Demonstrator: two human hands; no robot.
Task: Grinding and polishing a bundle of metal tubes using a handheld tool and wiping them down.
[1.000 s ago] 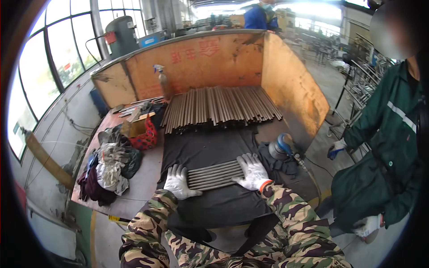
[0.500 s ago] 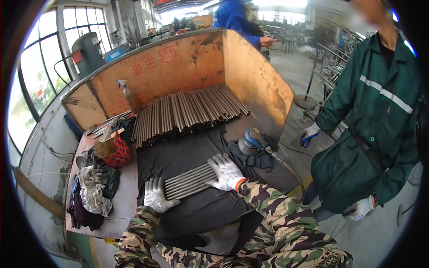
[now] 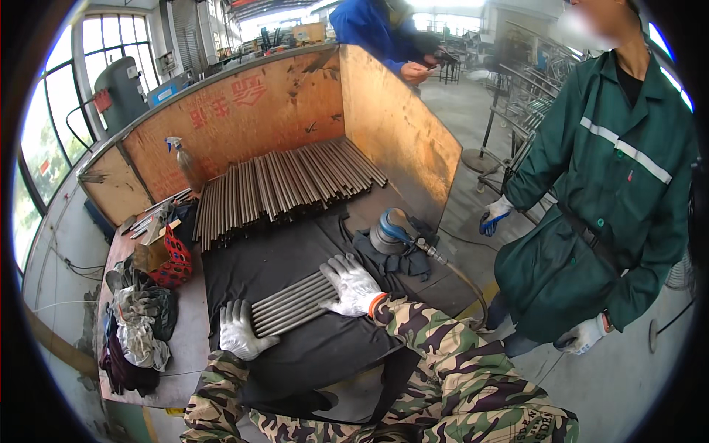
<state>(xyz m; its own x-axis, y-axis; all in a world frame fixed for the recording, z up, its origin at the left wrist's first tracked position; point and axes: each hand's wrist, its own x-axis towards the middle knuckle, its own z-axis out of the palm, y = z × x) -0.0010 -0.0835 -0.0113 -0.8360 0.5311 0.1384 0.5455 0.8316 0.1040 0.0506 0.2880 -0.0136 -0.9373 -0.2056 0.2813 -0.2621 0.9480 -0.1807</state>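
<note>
Several grey metal tubes [image 3: 292,303] lie side by side in a flat row on a black cloth [image 3: 295,365]. My left hand [image 3: 242,332], in a whitish work glove, rests at their left end with its fingers stretched out. Across their right end lies my right hand [image 3: 352,286], gloved with an orange cuff, its fingers spread flat over the tubes. Beyond my hands a wide pile of brownish metal tubes [image 3: 288,181] fills the back of the table. To the right of my right hand a round blue-topped power sander [image 3: 391,232] stands on a dark rag.
Wooden boards [image 3: 399,118] wall the table's back and right. A spray bottle [image 3: 188,166] stands at the back left. Rags and gloves [image 3: 144,317] heap at left. A hose [image 3: 465,279] runs from the sander. A person in green [image 3: 591,199] stands right; another in blue [image 3: 369,29] behind.
The view has turned slightly, so the table sits further left in the picture. Both my hands keep their places on the tubes. The person in blue leans further forward.
</note>
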